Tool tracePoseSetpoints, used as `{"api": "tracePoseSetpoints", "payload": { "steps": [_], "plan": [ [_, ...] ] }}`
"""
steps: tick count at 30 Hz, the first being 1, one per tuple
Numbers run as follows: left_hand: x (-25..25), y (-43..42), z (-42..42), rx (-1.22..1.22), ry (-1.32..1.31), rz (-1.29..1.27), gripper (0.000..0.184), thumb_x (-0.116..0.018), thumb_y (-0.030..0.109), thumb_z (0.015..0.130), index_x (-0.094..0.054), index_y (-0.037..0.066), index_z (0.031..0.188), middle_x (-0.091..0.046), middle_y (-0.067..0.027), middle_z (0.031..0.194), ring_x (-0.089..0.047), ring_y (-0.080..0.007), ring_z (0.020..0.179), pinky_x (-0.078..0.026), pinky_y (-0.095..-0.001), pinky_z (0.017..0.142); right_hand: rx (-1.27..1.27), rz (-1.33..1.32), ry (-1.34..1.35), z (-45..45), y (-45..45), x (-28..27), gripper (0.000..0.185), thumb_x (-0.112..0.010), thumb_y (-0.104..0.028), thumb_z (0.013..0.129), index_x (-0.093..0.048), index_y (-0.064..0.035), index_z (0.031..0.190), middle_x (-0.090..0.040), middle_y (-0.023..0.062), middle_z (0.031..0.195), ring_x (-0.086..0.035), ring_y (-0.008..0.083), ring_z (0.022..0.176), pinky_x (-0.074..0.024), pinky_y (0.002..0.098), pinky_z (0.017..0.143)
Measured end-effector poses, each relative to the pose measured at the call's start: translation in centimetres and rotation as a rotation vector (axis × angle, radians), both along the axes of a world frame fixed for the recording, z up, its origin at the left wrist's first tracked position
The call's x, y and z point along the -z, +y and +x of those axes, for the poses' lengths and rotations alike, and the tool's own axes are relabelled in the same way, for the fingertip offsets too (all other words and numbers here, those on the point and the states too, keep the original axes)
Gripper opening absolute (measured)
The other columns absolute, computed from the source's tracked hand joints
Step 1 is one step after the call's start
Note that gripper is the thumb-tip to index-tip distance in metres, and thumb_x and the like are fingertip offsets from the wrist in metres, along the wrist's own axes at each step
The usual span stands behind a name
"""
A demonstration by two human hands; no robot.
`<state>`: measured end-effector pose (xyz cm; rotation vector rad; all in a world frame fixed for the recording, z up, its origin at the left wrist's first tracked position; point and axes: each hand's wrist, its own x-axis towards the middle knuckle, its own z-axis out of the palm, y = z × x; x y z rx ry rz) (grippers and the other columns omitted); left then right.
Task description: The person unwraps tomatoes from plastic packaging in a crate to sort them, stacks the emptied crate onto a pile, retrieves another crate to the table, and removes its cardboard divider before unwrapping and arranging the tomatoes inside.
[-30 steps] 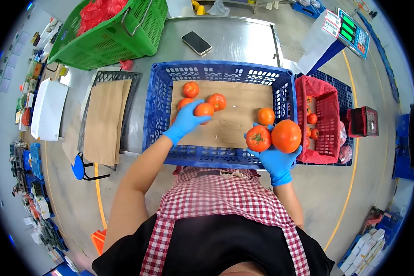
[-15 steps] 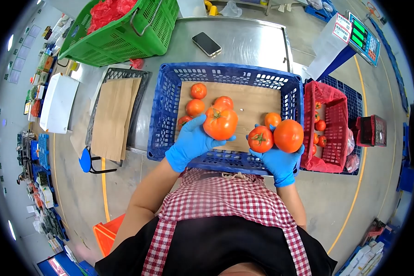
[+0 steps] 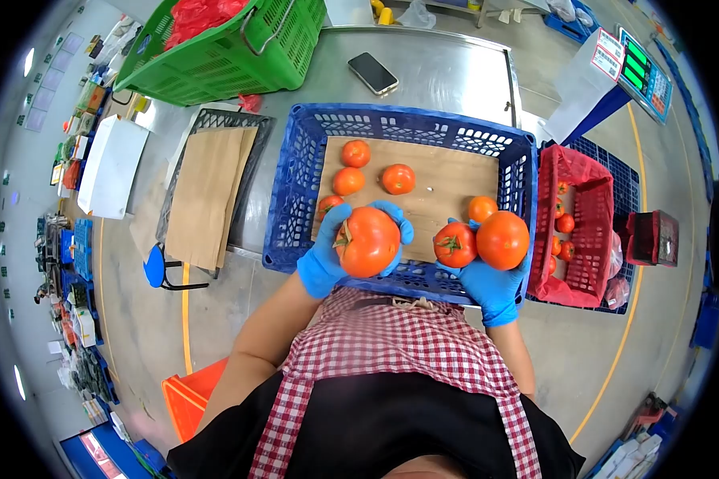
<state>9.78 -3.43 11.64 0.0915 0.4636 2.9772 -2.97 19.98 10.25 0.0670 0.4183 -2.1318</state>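
Observation:
My left hand (image 3: 325, 254), in a blue glove, grips a large tomato (image 3: 368, 242) over the near left part of the blue crate (image 3: 295, 185). Its stem end faces left. Two more tomatoes rest in my right hand (image 3: 491, 289), also gloved: a smaller one with a green stem (image 3: 456, 244) and a big smooth one (image 3: 502, 240). Brown cardboard (image 3: 447, 172) lines the crate. Several loose tomatoes lie on it, among them one at the back left (image 3: 355, 153), one near the middle (image 3: 398, 179) and an orange one (image 3: 481, 209) just beyond my right hand.
A green basket (image 3: 216, 72) with red bags stands at the back left, beside a phone (image 3: 373, 73) on the metal table (image 3: 439, 60). Cardboard sheets (image 3: 206, 195) lie on the left. To the right are a red-lined crate (image 3: 575, 279) of tomatoes and a scale (image 3: 643, 76).
My left hand has drawn its tomato nearer to me and turned it, so the stem end now shows. The tomato behind it is uncovered. My right hand still holds its two tomatoes.

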Motion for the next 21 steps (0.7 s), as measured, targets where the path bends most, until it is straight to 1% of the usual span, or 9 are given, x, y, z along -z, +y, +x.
{"api": "tracePoseSetpoints", "payload": {
  "steps": [3, 8, 12, 13, 15, 17, 18, 19, 21],
  "plan": [
    [0.9, 0.1, 0.0, -0.049, -0.038, 0.04, 0.067, -0.06, 0.061, 0.077, -0.054, 0.009, 0.119, -0.051, -0.02, 0.106, -0.058, -0.0312, 0.064, -0.051, -0.0363, 0.051, 0.015, 0.026, -0.006, 0.0, 0.0, -0.1, 0.095, -0.075, -0.055, 0.06, -0.04, -0.0053, 0.132, -0.043, 0.0123, 0.135, -0.028, 0.0342, 0.135, -0.0222, 0.0638, 0.106],
    [1.1, -0.7, -0.5, 0.051, 0.053, 0.076, 0.065, -0.054, 0.061, 0.081, -0.052, 0.009, 0.12, -0.052, -0.0189, 0.106, -0.057, -0.0299, 0.059, -0.049, -0.0341, 0.046, 0.066, 0.052, 0.043, -0.2, 0.2, -0.2, 0.093, -0.073, -0.056, 0.06, -0.039, -0.0103, 0.133, -0.042, 0.0124, 0.135, -0.03, 0.0346, 0.134, -0.0212, 0.065, 0.106],
    [1.1, -1.2, -0.6, 0.117, 0.131, 0.129, 0.062, -0.047, 0.06, 0.086, -0.051, 0.009, 0.121, -0.053, -0.0179, 0.106, -0.056, -0.03, 0.056, -0.048, -0.0341, 0.043, 0.163, -0.036, 0.082, -1.6, 2.1, -0.4, 0.091, -0.072, -0.056, 0.061, -0.038, -0.0142, 0.135, -0.041, 0.0133, 0.135, -0.031, 0.0344, 0.133, -0.0204, 0.0657, 0.106],
    [1.2, -1.4, -0.4, 0.111, 0.107, 0.131, 0.062, -0.048, 0.059, 0.086, -0.05, 0.009, 0.122, -0.053, -0.0177, 0.106, -0.056, -0.0304, 0.059, -0.048, -0.0354, 0.045, 0.317, 0.101, 0.086, -2.4, 2.7, -0.8, 0.093, -0.07, -0.057, 0.06, -0.037, -0.0127, 0.135, -0.04, 0.0139, 0.137, -0.03, 0.0342, 0.133, -0.0202, 0.0661, 0.105],
    [1.3, -1.6, 0.0, 0.106, 0.065, 0.14, 0.06, -0.048, 0.057, 0.087, -0.049, 0.009, 0.123, -0.053, -0.0173, 0.106, -0.057, -0.0312, 0.064, -0.049, -0.038, 0.048, 0.427, 0.009, 0.186, -4.8, 4.7, -1.9, 0.084, -0.066, -0.054, 0.066, -0.039, -0.0116, 0.134, -0.041, 0.0089, 0.138, -0.032, 0.0325, 0.132, -0.0201, 0.0643, 0.106],
    [1.5, -1.6, 1.9, -0.029, -0.217, 0.216, 0.06, -0.049, 0.053, 0.088, -0.044, 0.011, 0.13, -0.053, -0.0152, 0.117, -0.059, -0.0326, 0.089, -0.052, -0.0447, 0.062, 0.617, 0.093, 0.381, -7.9, 7.9, -2.3, 0.085, -0.067, -0.052, 0.067, -0.038, -0.0116, 0.135, -0.04, 0.0079, 0.139, -0.032, 0.0322, 0.132, -0.0221, 0.062, 0.107],
    [2.2, -1.1, 2.6, -0.228, -0.264, -0.397, 0.061, -0.044, 0.055, 0.088, -0.045, 0.01, 0.129, -0.053, -0.0139, 0.122, -0.058, -0.0323, 0.096, -0.051, -0.0465, 0.068, 0.664, 0.088, 0.405, -9.9, 10.4, -1.5, 0.084, -0.067, -0.05, 0.069, -0.036, -0.0119, 0.137, -0.038, 0.0076, 0.141, -0.033, 0.0322, 0.132, -0.0245, 0.0602, 0.107],
    [3.4, -1.9, 3.5, -0.247, -0.281, -0.265, 0.059, -0.045, 0.053, 0.089, -0.044, 0.011, 0.131, -0.053, -0.0112, 0.125, -0.056, -0.0302, 0.103, -0.05, -0.0471, 0.074, 0.753, 0.175, 0.492, -11.8, 13.1, 0.2, 0.078, -0.063, -0.049, 0.074, -0.036, -0.013, 0.137, -0.038, 0.0091, 0.14, -0.034, 0.0313, 0.131, -0.0285, 0.0599, 0.105],
    [5.8, -3.2, 5.0, -0.287, -0.311, 0.002, 0.057, -0.047, 0.047, 0.09, -0.04, 0.014, 0.135, -0.051, -0.0057, 0.131, -0.051, -0.026, 0.116, -0.048, -0.0483, 0.084, 0.864, 0.424, 0.426, -15.9, 18.2, 5.3, 0.067, -0.062, -0.042, 0.08, -0.039, -0.0147, 0.136, -0.042, 0.0063, 0.136, -0.041, 0.0268, 0.126, -0.0394, 0.0525, 0.097]
  ]
}}
